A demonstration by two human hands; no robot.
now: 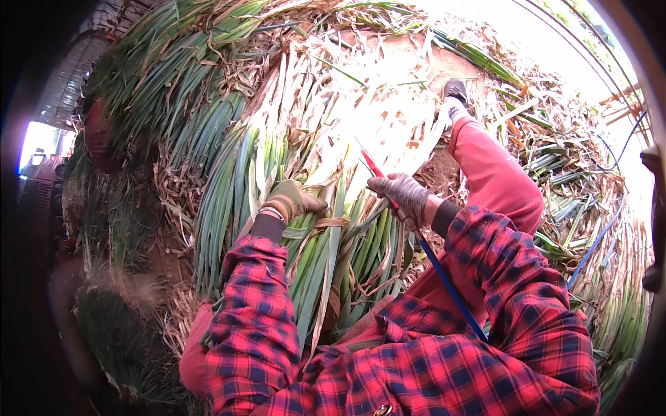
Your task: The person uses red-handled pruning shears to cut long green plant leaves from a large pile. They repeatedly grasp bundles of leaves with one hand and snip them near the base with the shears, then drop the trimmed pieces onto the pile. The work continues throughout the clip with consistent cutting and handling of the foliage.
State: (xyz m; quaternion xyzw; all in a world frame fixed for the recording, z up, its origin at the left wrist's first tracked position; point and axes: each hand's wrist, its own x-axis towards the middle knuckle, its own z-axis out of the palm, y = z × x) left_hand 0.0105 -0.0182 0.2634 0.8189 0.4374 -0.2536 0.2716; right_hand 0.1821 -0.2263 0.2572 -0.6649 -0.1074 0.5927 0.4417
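Long green onions (277, 166), with broad green leaves and dry brown outer skins, lie heaped in front of me and across my lap. My left hand (293, 200), in a worn knit glove, is closed around some of their leaves, with the thumb pointing right. In my gloved right hand (406, 197) is a slim red air nozzle (372, 165), its tip pointing up and left over the pale stalks. A blue hose (451, 288) runs from below that hand toward my lap. Strong glare washes out the stalks' far ends.
More green onions (166, 76) are piled at the upper left. Dry peeled leaves (534, 114) litter the ground on the right, where another stretch of blue hose (600, 236) lies. My outstretched leg (496, 173) borders the heap. Thin curved poles (590, 35) stand at the upper right.
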